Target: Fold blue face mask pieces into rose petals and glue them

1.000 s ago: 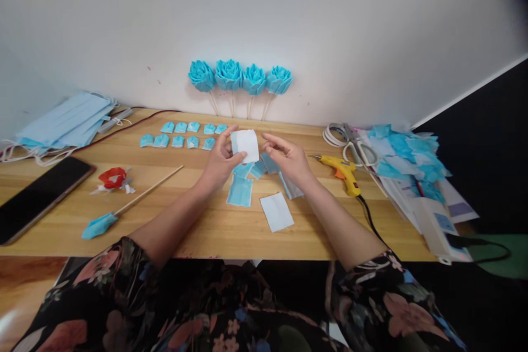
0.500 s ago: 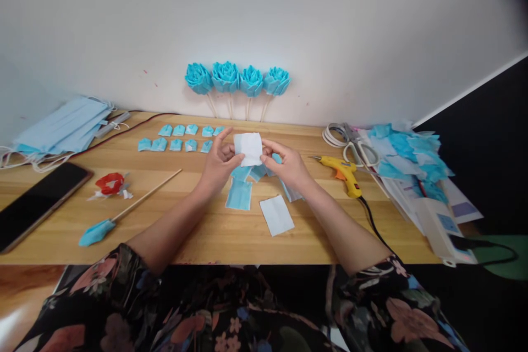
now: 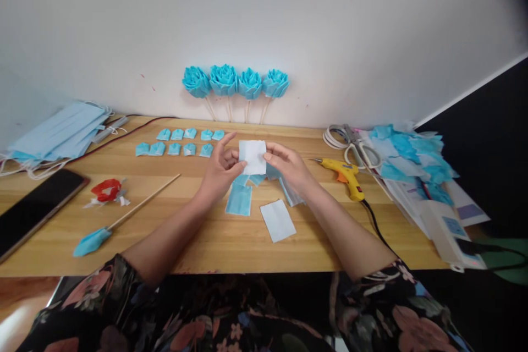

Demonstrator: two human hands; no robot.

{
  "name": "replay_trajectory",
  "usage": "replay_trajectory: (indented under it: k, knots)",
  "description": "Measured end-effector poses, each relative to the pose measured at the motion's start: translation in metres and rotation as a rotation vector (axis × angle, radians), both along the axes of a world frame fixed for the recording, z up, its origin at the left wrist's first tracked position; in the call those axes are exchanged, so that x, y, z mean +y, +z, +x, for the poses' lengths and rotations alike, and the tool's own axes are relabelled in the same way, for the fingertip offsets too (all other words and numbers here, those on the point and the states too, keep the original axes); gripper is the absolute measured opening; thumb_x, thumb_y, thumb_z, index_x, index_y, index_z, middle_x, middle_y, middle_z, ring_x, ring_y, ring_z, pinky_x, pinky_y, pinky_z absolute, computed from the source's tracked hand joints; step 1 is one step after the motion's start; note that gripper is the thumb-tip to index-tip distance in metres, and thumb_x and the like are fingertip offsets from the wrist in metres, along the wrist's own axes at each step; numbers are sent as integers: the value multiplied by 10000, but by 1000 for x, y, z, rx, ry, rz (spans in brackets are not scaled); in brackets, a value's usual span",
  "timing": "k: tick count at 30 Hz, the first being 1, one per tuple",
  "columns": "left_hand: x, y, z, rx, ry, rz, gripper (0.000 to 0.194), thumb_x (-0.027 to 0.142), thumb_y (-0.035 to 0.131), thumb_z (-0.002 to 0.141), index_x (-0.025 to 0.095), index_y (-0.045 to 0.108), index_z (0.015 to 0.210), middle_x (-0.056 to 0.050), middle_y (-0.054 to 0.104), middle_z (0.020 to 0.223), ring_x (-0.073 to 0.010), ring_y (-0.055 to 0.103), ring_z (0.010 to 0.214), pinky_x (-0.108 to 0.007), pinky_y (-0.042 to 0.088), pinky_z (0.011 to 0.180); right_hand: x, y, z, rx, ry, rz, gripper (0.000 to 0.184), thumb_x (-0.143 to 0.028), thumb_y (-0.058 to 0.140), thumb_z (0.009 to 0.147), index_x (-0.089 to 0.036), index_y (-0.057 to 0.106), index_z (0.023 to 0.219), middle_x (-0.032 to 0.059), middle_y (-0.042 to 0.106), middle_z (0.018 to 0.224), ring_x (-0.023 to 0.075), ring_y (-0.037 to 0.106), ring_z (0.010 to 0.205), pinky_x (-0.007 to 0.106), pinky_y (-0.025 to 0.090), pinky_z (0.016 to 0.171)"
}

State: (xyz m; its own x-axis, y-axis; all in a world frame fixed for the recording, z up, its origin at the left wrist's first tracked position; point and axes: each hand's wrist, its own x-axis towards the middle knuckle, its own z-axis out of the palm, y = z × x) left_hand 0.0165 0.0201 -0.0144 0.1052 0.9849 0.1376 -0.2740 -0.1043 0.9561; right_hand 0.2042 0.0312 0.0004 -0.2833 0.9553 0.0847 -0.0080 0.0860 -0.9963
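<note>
Your counter spreads around the yellow glue gun. Behind the gun and to its left, four blue flowers stand on sticks. Left of the gun, your left hand pinches a white square, one finger raised; your right hand pinches its other side between thumb and fingers. Farther left of the gun lie small folded blue pieces.
</note>
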Motion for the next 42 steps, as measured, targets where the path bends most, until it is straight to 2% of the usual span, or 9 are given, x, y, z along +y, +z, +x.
replay_trajectory:
  k: [7,13,17,21,26,29,32,37,42]
  knots:
    - [-1,-2,2,-65,0,-38,730,161,712,741,208,421,1408,42,618,738,-103,565,637,-245,447,625,-2,-2,-2,-47,-99,34,218,-392,708,785,-191,669,858,-26,567,708,112,491,635,242,423,595]
    - [-4,3,1,-155,28,-106,630,338,615,869,220,379,1442,8,644,818,-149,613,750,-304,481,729,-4,0,-2,-67,-77,55,243,-396,688,794,-191,680,925,-3,609,770,129,534,682,248,445,607]
    - [-5,3,2,-102,-47,-61,776,464,728,798,267,370,1457,-32,661,944,-188,645,868,-314,504,754,-4,-3,-4,-107,-49,69,248,-376,668,814,-189,688,975,-8,600,774,120,520,670,237,432,592]
    - [-3,0,4,-58,-76,13,917,367,845,689,293,369,1469,-21,650,885,-185,647,786,-292,521,672,-5,-6,-6,-181,-45,165,238,-333,650,837,-195,704,1023,-16,586,772,120,530,713,247,444,663]
    - [-2,2,2,-14,-47,2,806,235,800,715,258,415,1423,-2,650,831,-149,622,700,-268,520,627,-6,-5,-8,-228,-34,206,280,-297,641,834,-193,690,1089,-4,620,809,135,568,762,276,468,735]
    - [-2,4,1,-7,-22,8,720,190,755,740,255,449,1389,-8,654,838,-153,630,708,-277,526,637,-5,-3,-5,-212,-44,185,309,-311,643,836,-201,682,1121,-2,624,823,133,571,755,262,469,692]
    - [-2,4,1,0,1,26,679,171,739,743,256,478,1363,-3,632,807,-156,624,700,-276,517,626,-3,-1,-1,-156,-72,145,344,-350,633,851,-204,669,1160,-2,613,830,129,564,733,248,459,632]
    - [-3,2,3,-6,-11,28,659,162,741,737,272,503,1341,4,608,785,-161,615,694,-279,508,616,-2,-1,-2,-127,-67,141,386,-389,662,840,-226,665,1190,24,651,933,151,604,853,280,490,747]
    - [-4,-2,6,-8,-49,22,686,198,748,742,247,477,1370,-2,624,793,-151,608,692,-270,495,620,-3,-5,-5,-164,-66,177,402,-328,664,826,-231,659,1217,-4,610,854,133,578,781,275,475,709]
